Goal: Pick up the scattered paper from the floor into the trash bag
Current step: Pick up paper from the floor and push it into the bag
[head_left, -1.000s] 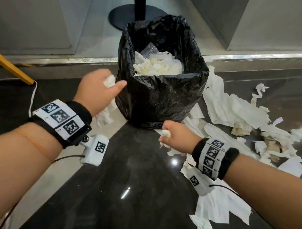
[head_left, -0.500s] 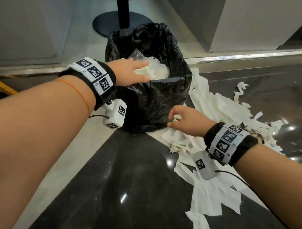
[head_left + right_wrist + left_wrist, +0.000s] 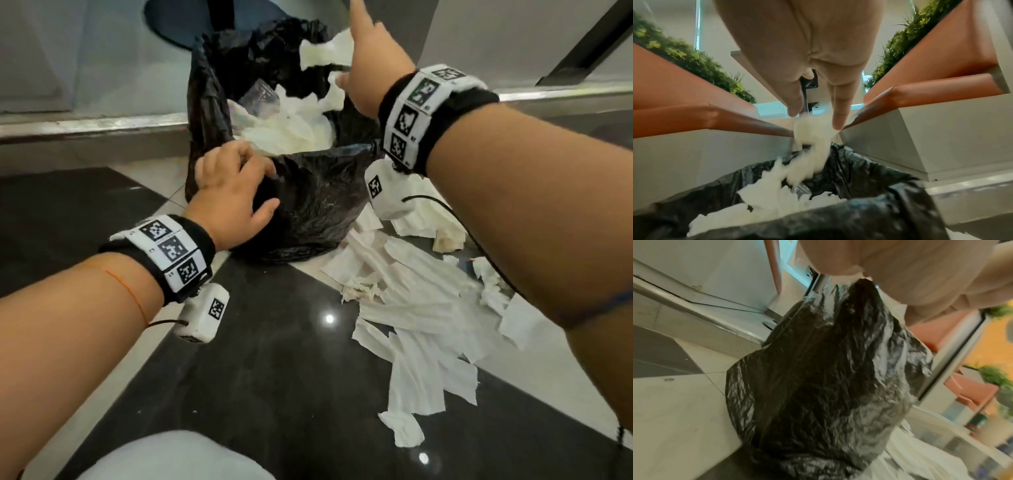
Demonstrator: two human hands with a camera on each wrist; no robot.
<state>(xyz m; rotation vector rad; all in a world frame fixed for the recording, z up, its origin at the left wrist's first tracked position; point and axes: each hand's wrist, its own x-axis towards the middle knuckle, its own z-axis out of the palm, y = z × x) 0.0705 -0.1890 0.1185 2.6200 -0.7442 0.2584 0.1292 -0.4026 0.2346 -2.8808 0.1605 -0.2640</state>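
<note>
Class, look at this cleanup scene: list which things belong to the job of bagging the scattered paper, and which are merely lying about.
Belongs to the job:
black trash bag
paper already in the bag
paper dropping from the right hand
scattered paper on the floor
left hand on the bag's rim

Just there:
round dark stand base
orange planters

We see an evenly lit indoor scene. Small white glints of ceiling light sit on the glossy dark floor [image 3: 274, 377]. The falling paper [image 3: 813, 146] is smeared by motion blur. Both wrist views bend lines at their edges, and the near hand [image 3: 807, 48] looks soft.
</note>
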